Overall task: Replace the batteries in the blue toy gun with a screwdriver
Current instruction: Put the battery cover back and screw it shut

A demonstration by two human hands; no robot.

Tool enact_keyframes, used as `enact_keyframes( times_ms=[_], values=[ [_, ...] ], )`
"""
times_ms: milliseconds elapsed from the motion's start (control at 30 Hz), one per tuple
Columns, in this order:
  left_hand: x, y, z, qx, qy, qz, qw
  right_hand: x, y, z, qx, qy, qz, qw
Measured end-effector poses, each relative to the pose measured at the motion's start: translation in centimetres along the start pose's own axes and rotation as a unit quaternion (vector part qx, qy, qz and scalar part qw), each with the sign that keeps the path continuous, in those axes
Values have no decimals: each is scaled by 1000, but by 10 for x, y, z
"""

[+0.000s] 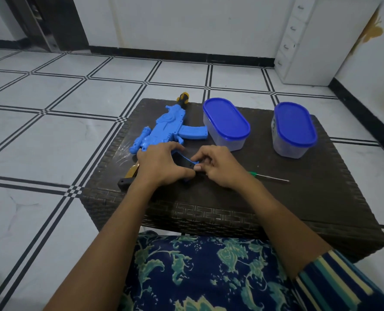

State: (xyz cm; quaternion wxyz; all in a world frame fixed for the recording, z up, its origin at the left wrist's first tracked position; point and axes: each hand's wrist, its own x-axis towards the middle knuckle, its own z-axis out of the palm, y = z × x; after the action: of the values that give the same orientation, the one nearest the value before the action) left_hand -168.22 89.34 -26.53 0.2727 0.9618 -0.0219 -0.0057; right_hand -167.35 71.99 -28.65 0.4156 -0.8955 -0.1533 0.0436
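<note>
Okay, both hands are in on the gun (pixel 164 126), which lies flat on the left side of the dark woven tabletop (pixel 298 198), its yellow-and-black muzzle pointing away and poking past the far edge. The left hand (pixel 161 164) sits over the rear of it, grip closed, fingers and thumb curled round the body near the handle. The right hand (pixel 218 167) comes in from the other side with a narrow grip, fingertips pinching a dark, blue-edged part of the gun between the two hands. Whether that part is a cover or the handle itself, I cannot tell. The screwdriver (pixel 269 177) lies untouched on the tabletop just right of the right hand, green handle toward the wrist and shaft pointing right. Two clear tubs with blue lids stand behind: one (pixel 225 122) close beside the gun's magazine, the other (pixel 294 129) further right, well apart. Below it all is white tiled floor (pixel 40 142) with dark lines.
</note>
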Motion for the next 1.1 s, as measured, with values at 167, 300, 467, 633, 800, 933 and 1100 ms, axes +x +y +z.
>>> enact_keyframes(
  times_ms=[167,300,467,633,800,933,1100],
  values=[
    [5,-12,-5,-44,-59,0,997,-5,-3,0,12,14,17,1000],
    [10,-22,-4,-111,-59,-7,992,-13,-6,-7,-7,20,39,999],
    [18,-17,-5,-107,-66,-27,992,-29,7,-53,-33,275,159,948],
    [18,-17,-5,-124,-69,-31,989,-42,46,-79,-116,259,360,889],
    [21,-22,-3,-150,-56,-32,987,-37,42,-78,-102,196,381,898],
    [22,-23,-3,-152,-57,-32,986,-31,42,-71,-125,199,370,899],
    [24,-25,-2,-153,-54,-33,986,-26,39,-66,-178,183,352,900]
  ],
)
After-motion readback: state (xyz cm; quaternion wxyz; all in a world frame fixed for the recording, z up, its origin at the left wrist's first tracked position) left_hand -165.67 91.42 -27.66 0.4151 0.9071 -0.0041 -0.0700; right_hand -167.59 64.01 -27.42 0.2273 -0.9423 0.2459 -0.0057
